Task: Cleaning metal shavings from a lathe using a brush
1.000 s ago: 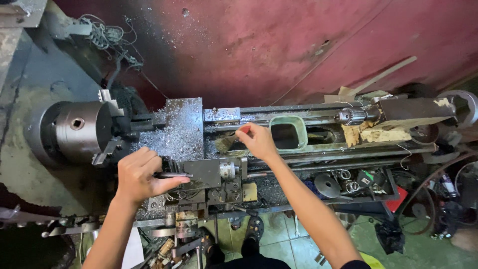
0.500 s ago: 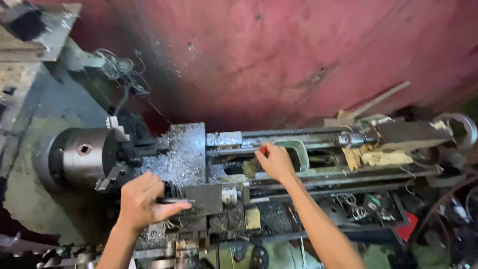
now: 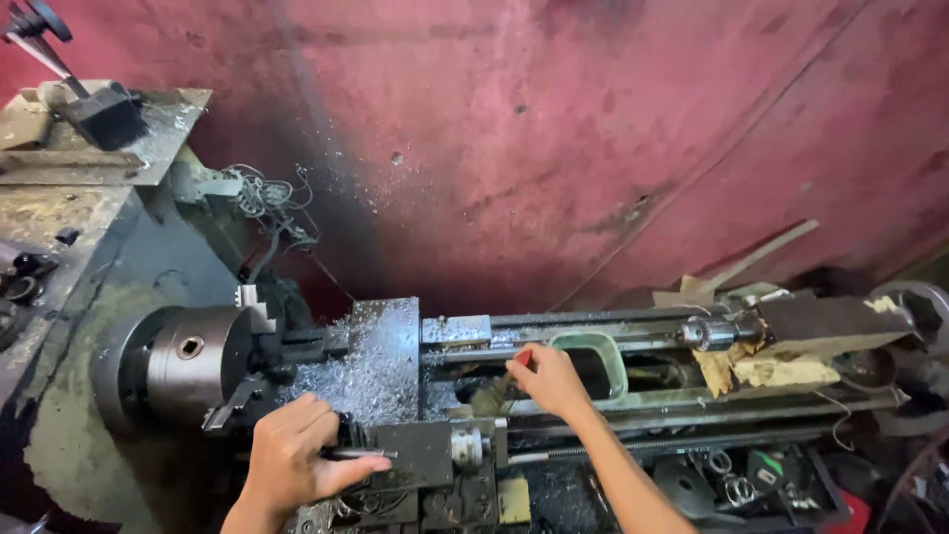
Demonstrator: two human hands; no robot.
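My left hand [image 3: 292,460] grips the handle [image 3: 358,454] on the lathe carriage [image 3: 415,460], right of the chuck [image 3: 188,361]. Further right of the chuck, my right hand [image 3: 547,379] holds a small brush [image 3: 497,389] over the bed [image 3: 633,381]; metal shavings [image 3: 371,361] lie beside the chuck.

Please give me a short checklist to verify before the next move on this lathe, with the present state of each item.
1. Chuck holds no workpiece: ok.
2. Left hand grip on the carriage handle: ok.
3. Right hand on the bed, apart from the chuck: ok.
4. Carriage free of metal chips: not ok.
5. Chuck stopped: cannot tell.
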